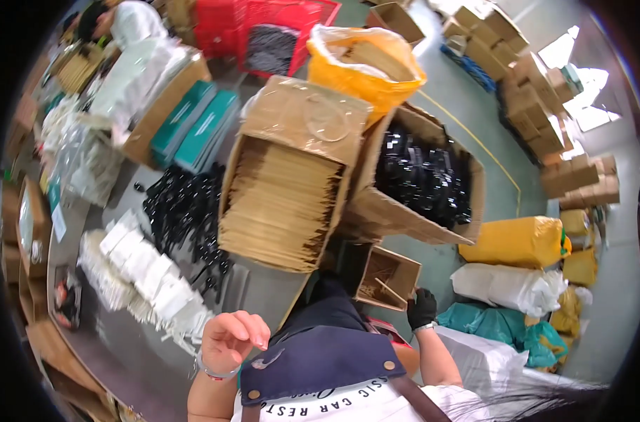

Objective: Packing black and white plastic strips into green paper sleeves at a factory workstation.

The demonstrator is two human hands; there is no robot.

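Observation:
My left hand (234, 339), bare with a bracelet at the wrist, hovers in front of my navy apron (320, 362). Its fingers are loosely bent and apart, with nothing in them. In a black glove, my right hand (422, 309) is low at the right, by the corner of a small cardboard box (413, 271). A thin pale stick (390, 290) slants inside that box toward the glove. The dark fingers blur together, so their grip is unclear. Ahead of me, a large carton (281, 257) holds a tight stack of flat brown cardboard pieces (281, 200).
Black plastic-looking strips (183, 211) and white tagged bundles (144, 267) lie on the grey table (123, 352) at left. Teal boxes (197, 123) are behind them. Another carton (376, 211) holds shiny black packets. Wrapped yellow (513, 241) and white (506, 283) bundles lie at right.

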